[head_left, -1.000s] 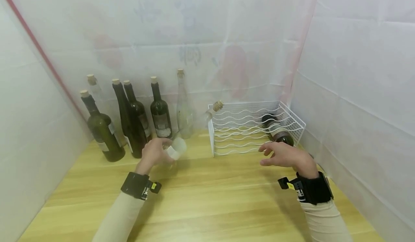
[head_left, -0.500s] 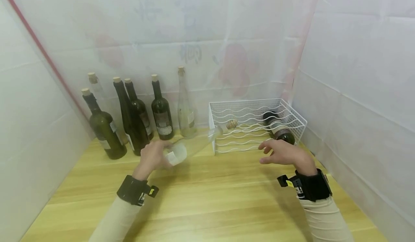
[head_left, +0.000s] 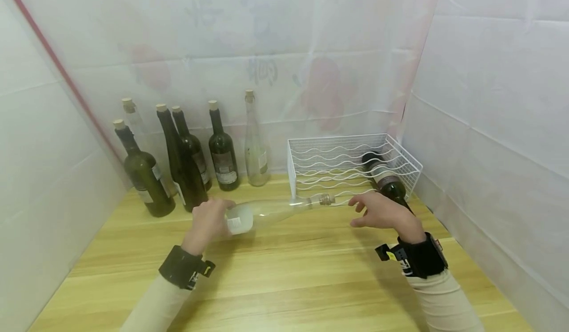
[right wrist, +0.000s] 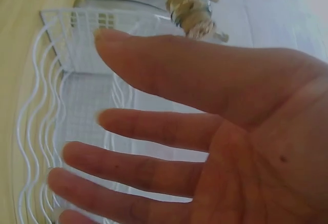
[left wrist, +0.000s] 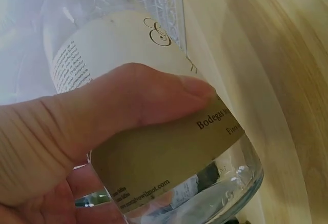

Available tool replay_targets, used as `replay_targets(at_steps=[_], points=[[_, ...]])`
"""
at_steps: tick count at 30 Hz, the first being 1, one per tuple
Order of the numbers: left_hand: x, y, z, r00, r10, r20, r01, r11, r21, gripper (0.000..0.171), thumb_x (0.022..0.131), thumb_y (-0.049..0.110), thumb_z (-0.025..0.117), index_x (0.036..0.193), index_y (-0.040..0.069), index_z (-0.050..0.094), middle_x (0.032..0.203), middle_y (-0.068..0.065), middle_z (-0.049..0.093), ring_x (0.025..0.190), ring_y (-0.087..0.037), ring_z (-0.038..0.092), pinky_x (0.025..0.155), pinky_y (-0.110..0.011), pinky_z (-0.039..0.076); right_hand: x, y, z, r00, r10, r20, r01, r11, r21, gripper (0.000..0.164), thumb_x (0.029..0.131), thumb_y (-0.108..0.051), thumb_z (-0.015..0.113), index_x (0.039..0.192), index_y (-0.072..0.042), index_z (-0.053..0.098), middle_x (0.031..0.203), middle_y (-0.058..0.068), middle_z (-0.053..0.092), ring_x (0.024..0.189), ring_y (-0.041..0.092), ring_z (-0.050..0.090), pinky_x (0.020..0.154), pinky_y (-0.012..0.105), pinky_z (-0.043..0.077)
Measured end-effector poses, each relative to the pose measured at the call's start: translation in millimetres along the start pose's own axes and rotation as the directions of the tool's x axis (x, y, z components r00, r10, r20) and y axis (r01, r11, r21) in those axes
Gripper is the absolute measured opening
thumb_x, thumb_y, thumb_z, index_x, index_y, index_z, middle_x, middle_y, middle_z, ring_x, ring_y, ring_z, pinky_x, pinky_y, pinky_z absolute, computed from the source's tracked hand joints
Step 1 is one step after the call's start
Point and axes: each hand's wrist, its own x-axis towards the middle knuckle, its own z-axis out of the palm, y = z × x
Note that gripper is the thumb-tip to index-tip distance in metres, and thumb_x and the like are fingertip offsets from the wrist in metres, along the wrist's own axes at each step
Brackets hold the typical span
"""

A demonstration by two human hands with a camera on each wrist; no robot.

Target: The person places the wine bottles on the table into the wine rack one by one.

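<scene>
The clear bottle (head_left: 273,211) has swung down since a second ago. Back then its cork (head_left: 327,199) stuck up by the left end of the rack (head_left: 291,169); now the bottle lies almost flat in the air or on the bench (head_left: 275,282) (I can't tell which), with its cork pointing at the right hand (head_left: 384,212). The dark bottle (head_left: 383,176) has stayed lying at the right end of the rack. The six standing bottles (head_left: 182,166) have stayed in their bunch on the left.

The clear bottle is in front of the rack, and its neck crosses the rack's low front wires from the head camera's side. I can't tell if they touch. The back wall (head_left: 355,85) is close behind the rack, and the right wall (head_left: 489,124) is near its right end. A wide stretch of wood runs between the two sleeves (head_left: 153,300).

The left hand (head_left: 209,223) holds the clear bottle near its bottom, with the thumb (left wrist: 154,96) lying over the label (left wrist: 154,160). The right hand is wide, its fingers (right wrist: 159,129) spread and its thumb held well away from them, and the cork is near it.
</scene>
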Motion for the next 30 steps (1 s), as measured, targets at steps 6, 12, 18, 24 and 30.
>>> replay_targets(at_steps=[6,12,18,24,30], points=[[-4.3,4.6,2.5,0.999,0.031,-0.021,-0.031,0.999,0.018,0.075,0.049,0.011,0.093,0.121,0.020,0.076,0.102,-0.012,0.078,0.076,-0.035,0.067,0.054,-0.045,0.049,3.5,-9.8,12.5,0.995,-0.006,-0.103,0.001,0.999,-0.053,0.049,0.086,-0.023,0.083,0.126,0.000,0.064,0.108,0.019,0.073,0.089,0.028,0.072,0.078,0.040,0.060],[-6.6,13.8,3.6,0.996,0.071,-0.056,-0.069,0.997,0.031,0.072,0.046,0.004,0.089,0.116,0.020,0.077,0.094,-0.009,0.076,0.075,-0.030,0.065,0.049,-0.041,0.045,6.5,-21.5,20.1,0.984,-0.039,-0.175,0.017,0.992,-0.128,0.047,0.084,-0.020,0.084,0.125,-0.003,0.066,0.104,0.015,0.074,0.086,0.025,0.070,0.075,0.039,0.057],[-7.3,21.6,5.4,0.995,0.080,-0.050,-0.076,0.994,0.077,0.073,0.044,0.004,0.089,0.114,0.020,0.077,0.093,-0.009,0.076,0.077,-0.027,0.063,0.052,-0.041,0.046,10.4,-32.7,31.8,0.982,-0.080,-0.172,0.045,0.980,-0.194,0.046,0.080,-0.018,0.085,0.119,-0.003,0.068,0.090,0.003,0.071,0.078,0.016,0.063,0.069,0.033,0.052],[-9.6,27.6,5.2,0.993,0.102,-0.060,-0.095,0.990,0.104,0.071,0.042,0.004,0.091,0.110,0.022,0.078,0.089,-0.006,0.075,0.074,-0.023,0.062,0.049,-0.038,0.044,14.8,-42.5,46.9,0.977,-0.107,-0.184,0.052,0.958,-0.284,0.040,0.077,-0.016,0.085,0.113,-0.007,0.070,0.075,-0.005,0.064,0.066,0.010,0.055,0.060,0.027,0.046],[-12.4,31.9,4.2,0.994,0.098,-0.053,-0.092,0.990,0.108,0.069,0.043,0.002,0.090,0.108,0.022,0.078,0.087,-0.005,0.074,0.072,-0.022,0.061,0.050,-0.037,0.043,22.4,-50.9,61.1,0.981,-0.084,-0.176,0.027,0.952,-0.306,0.030,0.077,-0.018,0.086,0.103,-0.011,0.072,0.082,-0.001,0.069,0.068,0.013,0.059,0.056,0.027,0.044]])
